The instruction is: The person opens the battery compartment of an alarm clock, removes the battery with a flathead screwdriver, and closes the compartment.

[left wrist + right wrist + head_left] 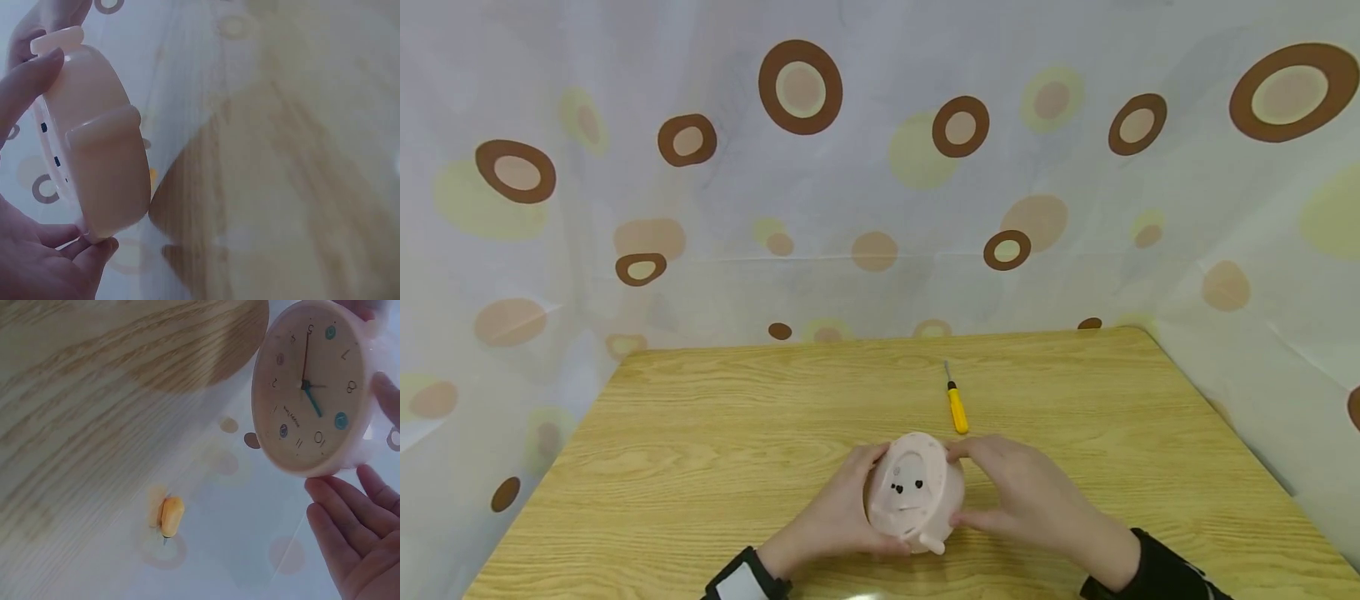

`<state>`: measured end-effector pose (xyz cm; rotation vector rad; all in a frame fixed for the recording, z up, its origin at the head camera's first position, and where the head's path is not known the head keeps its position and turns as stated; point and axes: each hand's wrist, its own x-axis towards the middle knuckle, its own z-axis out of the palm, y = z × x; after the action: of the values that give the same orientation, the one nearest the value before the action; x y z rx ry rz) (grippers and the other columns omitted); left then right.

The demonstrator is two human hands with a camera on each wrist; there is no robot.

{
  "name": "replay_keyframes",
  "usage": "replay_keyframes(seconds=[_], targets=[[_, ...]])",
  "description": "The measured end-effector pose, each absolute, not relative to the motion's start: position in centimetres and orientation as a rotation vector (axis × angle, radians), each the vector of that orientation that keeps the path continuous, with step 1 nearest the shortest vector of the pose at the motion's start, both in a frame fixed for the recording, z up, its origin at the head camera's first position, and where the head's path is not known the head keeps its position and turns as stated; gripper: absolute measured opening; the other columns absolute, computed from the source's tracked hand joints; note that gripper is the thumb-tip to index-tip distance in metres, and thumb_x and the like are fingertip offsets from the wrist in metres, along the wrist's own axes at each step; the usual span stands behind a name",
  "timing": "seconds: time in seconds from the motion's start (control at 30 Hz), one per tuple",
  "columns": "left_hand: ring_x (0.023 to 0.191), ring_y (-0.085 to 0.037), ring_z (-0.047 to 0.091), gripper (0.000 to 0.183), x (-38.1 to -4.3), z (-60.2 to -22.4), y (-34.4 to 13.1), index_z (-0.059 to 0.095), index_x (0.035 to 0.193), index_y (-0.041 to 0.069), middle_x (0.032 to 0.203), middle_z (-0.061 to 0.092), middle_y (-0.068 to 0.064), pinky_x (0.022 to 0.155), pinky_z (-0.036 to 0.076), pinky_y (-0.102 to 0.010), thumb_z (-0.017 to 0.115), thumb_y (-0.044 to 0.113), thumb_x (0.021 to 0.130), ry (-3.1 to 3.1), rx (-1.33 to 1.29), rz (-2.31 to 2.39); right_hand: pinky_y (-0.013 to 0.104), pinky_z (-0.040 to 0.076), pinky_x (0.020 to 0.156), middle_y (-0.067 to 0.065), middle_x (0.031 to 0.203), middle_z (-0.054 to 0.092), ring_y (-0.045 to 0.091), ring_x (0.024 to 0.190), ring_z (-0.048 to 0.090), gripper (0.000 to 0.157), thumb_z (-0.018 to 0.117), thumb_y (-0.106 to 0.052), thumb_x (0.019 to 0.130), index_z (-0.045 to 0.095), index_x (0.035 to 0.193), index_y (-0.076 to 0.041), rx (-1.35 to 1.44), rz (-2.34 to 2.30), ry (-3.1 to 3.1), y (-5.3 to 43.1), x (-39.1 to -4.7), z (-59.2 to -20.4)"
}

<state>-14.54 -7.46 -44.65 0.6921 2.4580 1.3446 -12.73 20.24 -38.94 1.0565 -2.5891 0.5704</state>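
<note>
Both hands hold a round pale pink alarm clock [916, 492] just above the table's near side. Its back, with small black knobs and a recessed panel, faces the head camera. The left hand [842, 512] grips the clock's left edge, and the right hand [1033, 500] pinches the right edge between thumb and fingers. A stubby foot juts out at its lower end. In the right wrist view the dial [306, 394] shows numerals, a teal hand and an orange-brown hand. Smooth pink casing [103, 131] fills much of the left wrist view's left half.
A screwdriver [957, 408] with a yellow handle lies on the wooden table [737, 417] beyond the clock, its tip toward the back. A pale curtain [865, 167] with brown and yellow circles hangs behind the table and along both sides.
</note>
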Motion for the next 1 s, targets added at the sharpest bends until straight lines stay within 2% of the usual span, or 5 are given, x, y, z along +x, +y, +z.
replay_keyframes(seconds=[0.1,0.47,0.67,1.0], targets=[[0.133,-0.022,0.053,0.118,-14.5,-44.5,-7.4,0.038,0.16,0.006,0.149,0.049,-0.006,0.116,0.046,-0.043,0.101,0.039,0.065,2.496,0.677,1.319,0.044,0.062,0.09,0.002,0.123,0.077,0.024,0.108,0.075,0.065,0.097,-0.039,0.076,0.067,0.127,-0.011,0.988,0.551,-2.683,20.1,-12.6,-38.8],[0.133,-0.029,0.055,0.121,-14.6,-44.2,-7.1,0.041,0.157,-0.002,0.149,0.05,-0.016,0.114,0.048,-0.056,0.102,0.043,0.062,2.596,0.645,1.263,0.043,0.063,0.089,0.007,0.123,0.078,0.025,0.106,0.077,0.069,0.098,-0.036,0.074,0.068,0.128,-0.006,0.878,0.576,-2.812,19.2,-12.8,-39.7],[0.131,-0.032,0.058,0.124,-14.5,-44.3,-6.8,0.044,0.155,-0.003,0.148,0.052,-0.018,0.113,0.049,-0.057,0.103,0.045,0.058,2.675,0.639,1.183,0.045,0.062,0.094,0.011,0.129,0.077,0.029,0.113,0.076,0.074,0.096,-0.041,0.076,0.07,0.134,-0.003,0.89,0.514,-2.902,19.0,-12.8,-40.4],[0.133,-0.037,0.058,0.126,-14.2,-44.3,-6.2,0.045,0.155,-0.004,0.151,0.051,-0.02,0.112,0.05,-0.059,0.105,0.045,0.056,2.736,0.624,1.113,0.043,0.063,0.09,0.012,0.125,0.079,0.027,0.109,0.077,0.071,0.095,-0.038,0.078,0.071,0.133,0.0,0.891,0.5,-2.977,18.9,-13.1,-40.9]])
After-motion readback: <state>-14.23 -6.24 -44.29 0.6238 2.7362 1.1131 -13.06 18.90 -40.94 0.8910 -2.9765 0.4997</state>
